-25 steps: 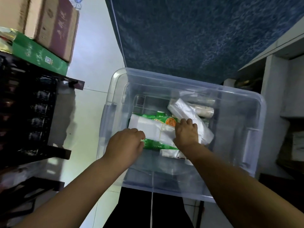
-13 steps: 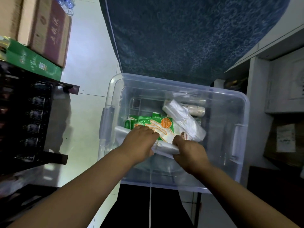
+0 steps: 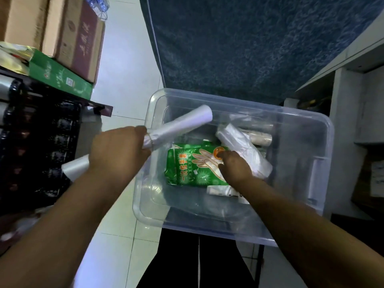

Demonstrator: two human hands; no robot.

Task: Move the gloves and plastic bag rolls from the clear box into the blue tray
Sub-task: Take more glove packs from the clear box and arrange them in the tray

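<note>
My left hand (image 3: 116, 151) grips a white plastic bag roll (image 3: 182, 123) around its middle, lifted over the left rim of the clear box (image 3: 311, 129). The roll's other end sticks out past my wrist. Inside the box lies a green pack of disposable gloves (image 3: 187, 169). My right hand (image 3: 234, 167) rests on its right part, fingers curled at the pack's edge. To the right of that hand lie another bag roll (image 3: 245, 146) and, behind it, further rolls (image 3: 261, 138). A flat white packet (image 3: 224, 191) lies under my right wrist. No blue tray is in view.
A dark blue patterned surface (image 3: 249, 42) rises behind the box. Left stands a dark rack (image 3: 41, 146) with cardboard boxes (image 3: 68, 36) and a green carton (image 3: 60, 74) on top. A white shelf unit (image 3: 353, 96) is on the right. Pale tiled floor (image 3: 124, 80) lies between.
My left hand has lifted one bag roll out of the box and swung it left over the rim. My right hand let go of it and moved onto the green glove pack.
</note>
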